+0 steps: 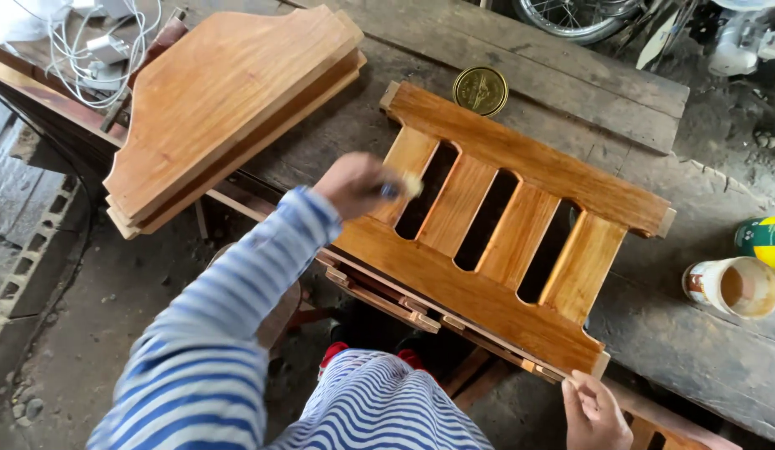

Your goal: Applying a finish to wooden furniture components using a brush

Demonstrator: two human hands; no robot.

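Here the left hand (354,183) has its fingers curled tight around a small brush (408,185), its tip on the shiny wooden slat frame (496,242). The right hand (594,410) lays its flat, pressed-together fingers against the frame's near corner.
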